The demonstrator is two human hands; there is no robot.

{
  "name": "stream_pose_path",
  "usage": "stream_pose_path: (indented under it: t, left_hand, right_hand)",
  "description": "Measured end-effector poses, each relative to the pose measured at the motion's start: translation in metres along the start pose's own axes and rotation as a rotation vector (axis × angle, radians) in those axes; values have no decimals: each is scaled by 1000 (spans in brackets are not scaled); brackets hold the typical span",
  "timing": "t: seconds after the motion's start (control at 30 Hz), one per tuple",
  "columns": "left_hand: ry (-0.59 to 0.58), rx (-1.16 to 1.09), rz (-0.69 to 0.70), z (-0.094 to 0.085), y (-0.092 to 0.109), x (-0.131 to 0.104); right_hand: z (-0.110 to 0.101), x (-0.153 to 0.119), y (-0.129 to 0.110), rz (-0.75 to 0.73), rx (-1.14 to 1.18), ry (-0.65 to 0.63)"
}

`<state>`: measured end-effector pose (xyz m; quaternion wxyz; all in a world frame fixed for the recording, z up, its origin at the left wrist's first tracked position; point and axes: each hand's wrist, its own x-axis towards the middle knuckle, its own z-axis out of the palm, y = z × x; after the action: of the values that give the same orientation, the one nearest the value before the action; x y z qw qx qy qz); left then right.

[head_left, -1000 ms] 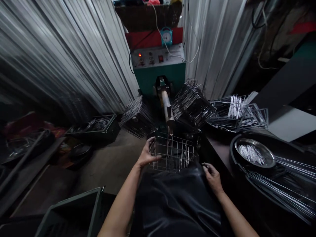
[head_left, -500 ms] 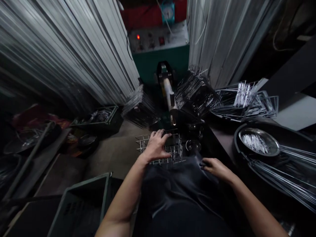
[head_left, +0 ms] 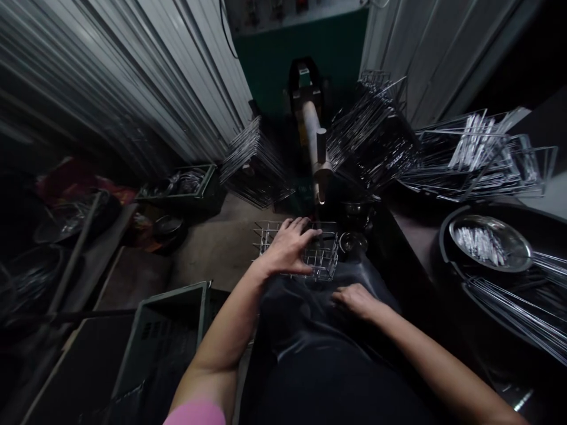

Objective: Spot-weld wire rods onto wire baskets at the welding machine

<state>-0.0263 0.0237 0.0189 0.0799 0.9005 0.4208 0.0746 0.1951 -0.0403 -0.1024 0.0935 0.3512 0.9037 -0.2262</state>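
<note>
A small wire basket point(head_left: 325, 260) of thin metal rods lies just above my lap, below the electrode arm point(head_left: 319, 165) of a green machine. My left hand point(head_left: 287, 245) grips it from above, its fingers over the far wires and the thumb on the near side. My right hand point(head_left: 357, 300) is closed over the dark apron point(head_left: 305, 313), just right of and nearer than the basket. Its curled fingertips are hidden, so what they hold, if anything, cannot be seen. A small metal bowl point(head_left: 353, 242) sits right beside the basket.
Stacks of wire panels stand left point(head_left: 254, 171) and right point(head_left: 372, 141) of the arm. At right, a black tub point(head_left: 443, 242) holds a steel bowl point(head_left: 516, 257) of short metal pieces and long rods point(head_left: 514, 310). A green crate point(head_left: 206, 301) is at lower left.
The view has tipped downward and shifted left. My right hand has moved inward from the right side of the apron to near the basket. My left hand keeps its place on the basket.
</note>
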Motion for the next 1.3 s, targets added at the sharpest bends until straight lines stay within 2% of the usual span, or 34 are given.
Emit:
stream_pose_path:
  t: [0.13,0.23,0.3,0.37,0.43,0.53,0.6,0.67,0.77,0.87,0.97,1.07,1.2,1.3]
  left_hand:
    - [37,32,-13,-3,1,-5]
    - [90,65,-76,-6,4,-11]
    - [134,86,-137,-8,4,-17]
    - [177,100,-187,-9,3,-22]
    - [206,111,-215,-8,1,-24]
    - [214,135,-202,-4,3,-18]
    - [205,149,-175,-2,6,-11]
    - [197,160,-153,-1,9,-4]
    - [189,177,-155,-1,13,3]
    - [176,187,-163,-1,14,7]
    - [147,199,-160,1,15,12]
    - [128,211,-172,3,16,18]
    - [130,201,-209,5,13,21]
    - [129,188,-211,6,11,19]
  right_hand:
    - [30,28,-11,155,-107,-17]
    - [30,44,-14,208,-114,3]
    - [24,39,-18,205,-108,26]
    - [21,21,-19,207,-98,70]
    - [26,-5,-13,236,-34,217]
    - [43,-37,10,345,177,634]
    - [47,-46,24,399,266,768]
    - [37,-44,29,376,357,796]
    - [-4,-33,24,204,423,795]
    - [-53,-21,17,73,222,712]
    - [-84,-4,18,50,51,626]
    - [-90,17,18,24,201,733]
    - [-78,38,8,132,750,981]
    - [-72,41,4,139,1051,949]
